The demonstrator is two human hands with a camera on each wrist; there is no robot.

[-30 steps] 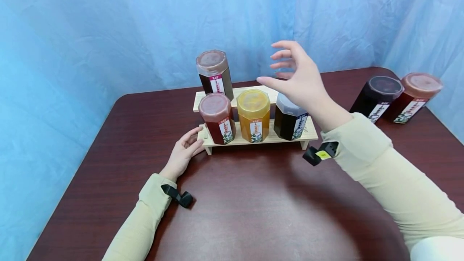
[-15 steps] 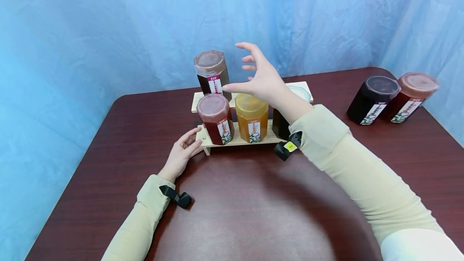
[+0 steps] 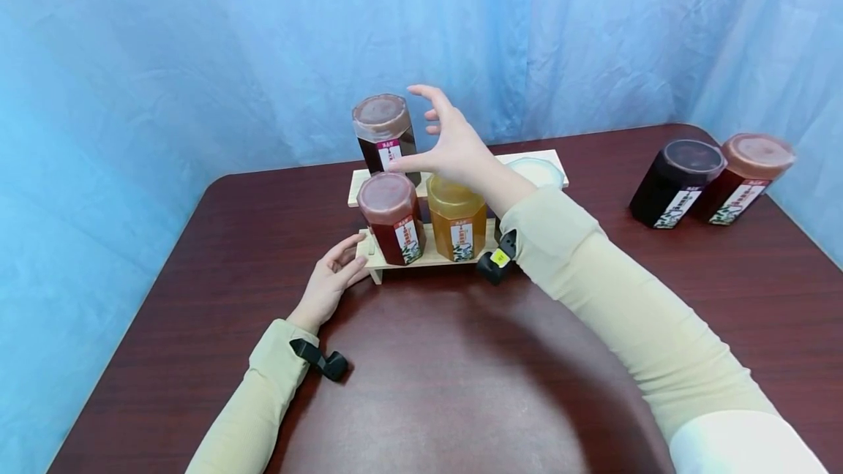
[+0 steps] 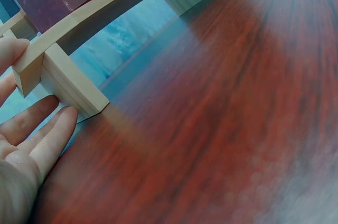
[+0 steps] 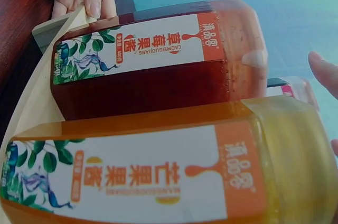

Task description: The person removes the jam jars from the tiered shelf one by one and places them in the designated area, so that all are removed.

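Observation:
A two-tier wooden rack (image 3: 370,257) stands mid-table. My left hand (image 3: 329,280) holds its left end; the left wrist view shows fingertips against the leg (image 4: 71,84) and one digit on the shelf edge. My right hand (image 3: 454,152), thumb and fingers spread apart, hovers just right of a dark jam jar (image 3: 395,143) on the upper tier, with no clear contact. On the lower tier sit a red strawberry jam jar (image 5: 153,89), a yellow mango jam jar (image 5: 132,129) and a pale-lidded jar (image 3: 541,169), mostly hidden behind my right forearm.
Two more jars, a dark one (image 3: 678,181) and a red-brown one (image 3: 751,174), stand close together on the right of the dark red table (image 3: 217,254). A blue curtain (image 3: 263,57) hangs behind the table.
My right hand has moved left across the rack from above its right side to beside the dark jar. My left hand has stayed on the rack's end.

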